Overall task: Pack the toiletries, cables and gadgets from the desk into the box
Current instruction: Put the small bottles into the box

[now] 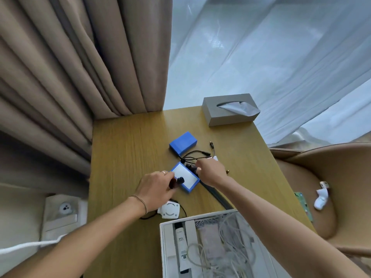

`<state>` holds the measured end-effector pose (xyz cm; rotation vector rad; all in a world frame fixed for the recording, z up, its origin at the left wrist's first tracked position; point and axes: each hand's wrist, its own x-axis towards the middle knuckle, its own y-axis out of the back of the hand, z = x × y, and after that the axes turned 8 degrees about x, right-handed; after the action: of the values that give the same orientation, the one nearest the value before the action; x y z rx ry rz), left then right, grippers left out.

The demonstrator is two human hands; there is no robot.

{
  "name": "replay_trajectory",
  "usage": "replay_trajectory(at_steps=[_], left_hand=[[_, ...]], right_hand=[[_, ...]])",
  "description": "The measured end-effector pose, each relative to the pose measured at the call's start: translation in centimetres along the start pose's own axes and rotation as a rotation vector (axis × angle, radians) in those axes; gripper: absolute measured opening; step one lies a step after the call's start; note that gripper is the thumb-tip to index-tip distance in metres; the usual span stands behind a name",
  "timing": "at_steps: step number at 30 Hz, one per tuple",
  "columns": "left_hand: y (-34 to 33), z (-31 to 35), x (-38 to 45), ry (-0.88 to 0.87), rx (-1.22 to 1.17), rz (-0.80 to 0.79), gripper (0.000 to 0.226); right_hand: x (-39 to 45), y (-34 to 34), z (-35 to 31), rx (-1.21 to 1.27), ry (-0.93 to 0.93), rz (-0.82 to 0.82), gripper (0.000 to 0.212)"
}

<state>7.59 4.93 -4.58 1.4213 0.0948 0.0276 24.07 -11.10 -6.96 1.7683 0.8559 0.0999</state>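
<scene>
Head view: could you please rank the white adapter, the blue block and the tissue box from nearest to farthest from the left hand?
From the left hand:
1. White adapter, just below the wrist.
2. Blue block, beyond the hand, mid-desk.
3. Tissue box, at the desk's far right edge.
</scene>
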Motion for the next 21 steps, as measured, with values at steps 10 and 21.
replay_trajectory(at_steps=[10,21], left_hand=[[4.3,1.9,-3.5,0.421,-0.719,0.098,0.011],[5.1,5.5,-5.6,0.549,-0.931,0.128,0.026]], right_hand=[[1.1,-0.8,0.0,-0.241,0.008,-0.003,0.016],[0.8,-0.2,-0.1,-0.2,0.039,-0.026,0.005]])
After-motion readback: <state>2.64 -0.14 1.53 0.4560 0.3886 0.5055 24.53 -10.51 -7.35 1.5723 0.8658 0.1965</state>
